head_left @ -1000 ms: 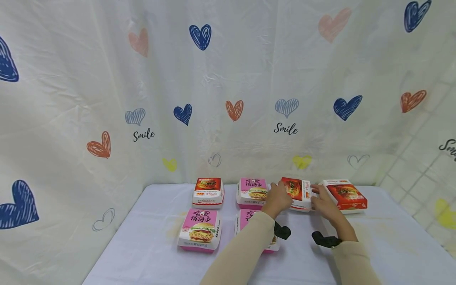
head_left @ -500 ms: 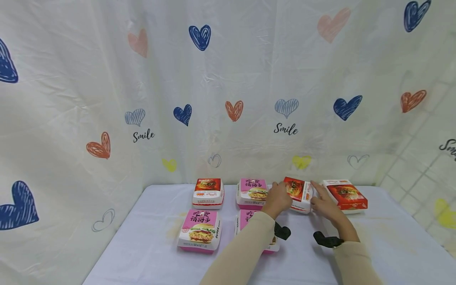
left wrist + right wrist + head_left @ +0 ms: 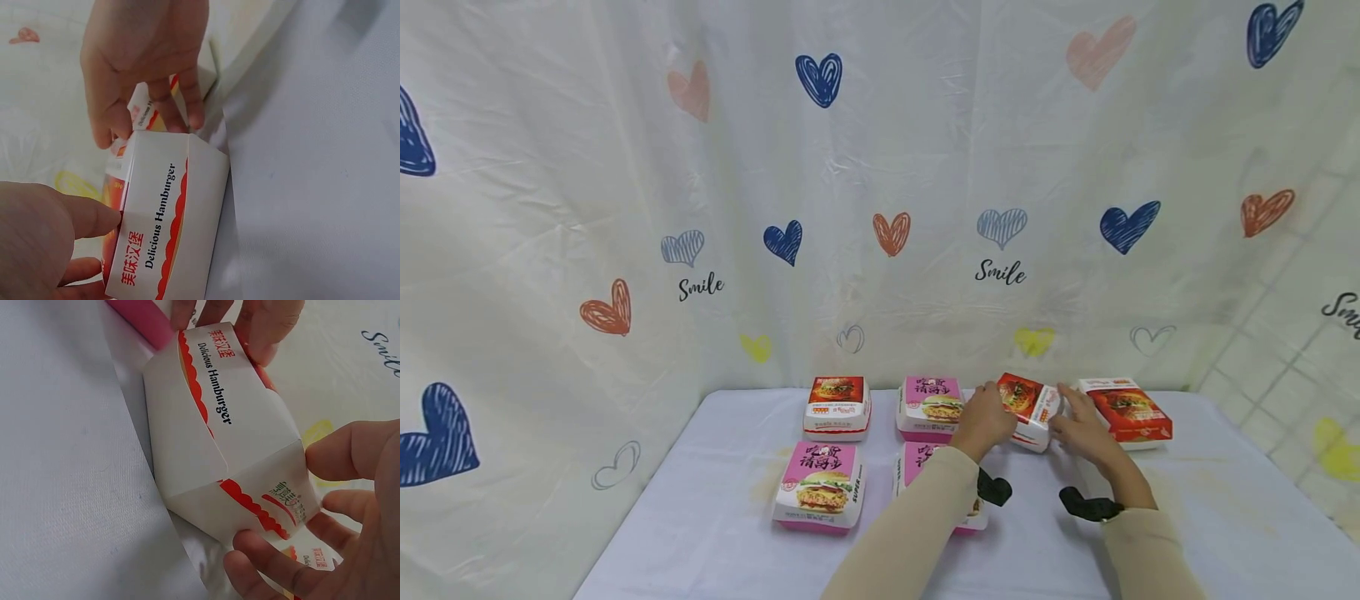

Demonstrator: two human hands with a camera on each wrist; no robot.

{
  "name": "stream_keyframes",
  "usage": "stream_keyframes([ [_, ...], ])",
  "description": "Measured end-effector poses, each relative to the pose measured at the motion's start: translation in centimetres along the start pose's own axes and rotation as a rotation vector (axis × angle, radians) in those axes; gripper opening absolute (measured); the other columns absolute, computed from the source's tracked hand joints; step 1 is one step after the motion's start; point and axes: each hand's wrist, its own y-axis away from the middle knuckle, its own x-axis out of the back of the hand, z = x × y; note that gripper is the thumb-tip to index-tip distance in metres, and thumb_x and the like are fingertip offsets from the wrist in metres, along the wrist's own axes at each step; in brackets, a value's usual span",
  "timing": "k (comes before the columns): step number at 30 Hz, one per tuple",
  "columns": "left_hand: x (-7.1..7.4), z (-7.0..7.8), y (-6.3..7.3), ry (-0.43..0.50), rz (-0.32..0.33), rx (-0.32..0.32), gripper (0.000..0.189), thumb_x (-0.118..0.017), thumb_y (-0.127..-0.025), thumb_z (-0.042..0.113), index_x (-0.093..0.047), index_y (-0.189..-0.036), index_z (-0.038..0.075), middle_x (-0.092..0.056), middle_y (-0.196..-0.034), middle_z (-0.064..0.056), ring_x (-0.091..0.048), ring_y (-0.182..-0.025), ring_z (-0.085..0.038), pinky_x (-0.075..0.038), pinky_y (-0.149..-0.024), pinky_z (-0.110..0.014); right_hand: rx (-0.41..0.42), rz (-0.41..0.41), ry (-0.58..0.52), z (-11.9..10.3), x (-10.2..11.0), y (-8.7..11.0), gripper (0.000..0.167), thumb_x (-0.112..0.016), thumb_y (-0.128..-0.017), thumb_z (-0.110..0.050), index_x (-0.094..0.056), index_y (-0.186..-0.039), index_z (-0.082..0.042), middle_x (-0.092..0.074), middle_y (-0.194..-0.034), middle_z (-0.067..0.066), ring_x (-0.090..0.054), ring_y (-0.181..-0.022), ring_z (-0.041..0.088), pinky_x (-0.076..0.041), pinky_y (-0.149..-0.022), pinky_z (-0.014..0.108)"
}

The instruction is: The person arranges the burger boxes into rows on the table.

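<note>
now both hands (image 3: 1033, 421) hold the burger box (image 3: 1028, 402) tilted, lid facing left.

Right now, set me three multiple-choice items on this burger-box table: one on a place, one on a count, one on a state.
1. Where does the held red burger box sit?
A. Between the back pink burger box and the far-right red burger box
B. At the table's front left corner
C. On top of a pink box

2. How many pink-topped boxes show on the table?
A. One
B. Three
C. Five

3. How is the held box?
A. Lying flat, untouched
B. Tilted, gripped by the left hand and the right hand
C. Open, lid up

Key: 1 A, the head view shows it between them; 2 B, two in front, one behind; 3 B, both wrist views show fingers on opposite ends.
</note>
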Motion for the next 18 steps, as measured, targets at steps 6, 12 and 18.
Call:
stream_keyframes([
  [6, -0.08, 0.34, 0.14, -0.001, 0.006, 0.017, 0.059, -0.073, -0.091, 0.038, -0.056, -0.138, 0.008, -0.061, -0.124, -0.007, -0.062, -0.109, -0.020, -0.053, -0.097, -0.037, -0.008, 0.002, 0.015, 0.05, 0.03, 0.03, 0.082, -0.052, -0.101, -0.017, 0.000, -0.161, 0.005, 0.010, -0.162, 0.040, -0.007, -0.148, 0.061, -0.028, -0.115, 0.071],
  [12, -0.07, 0.57, 0.24, -0.041, 0.039, 0.022, 0.055, -0.076, -0.087, 0.041, -0.062, -0.129, 0.009, -0.053, -0.118, -0.008, -0.058, -0.100, -0.021, -0.053, -0.085, -0.036, 0.011, 0.002, 0.014, -0.05, 0.08, 0.31, 0.078, -0.050, -0.104, -0.018, -0.003, -0.159, 0.009, 0.004, -0.163, 0.040, -0.008, -0.149, 0.059, -0.033, -0.113, 0.070],
  [18, -0.13, 0.42, 0.26, -0.075, 0.048, 0.003, 0.056, -0.079, -0.084, 0.045, -0.064, -0.125, 0.010, -0.053, -0.115, -0.007, -0.057, -0.098, -0.020, -0.053, -0.084, -0.034, 0.011, -0.015, -0.028, -0.19, -0.03, 0.36, 0.077, -0.049, -0.105, -0.017, -0.001, -0.158, 0.011, -0.007, -0.160, 0.042, -0.022, -0.146, 0.057, -0.044, -0.108, 0.063],
])
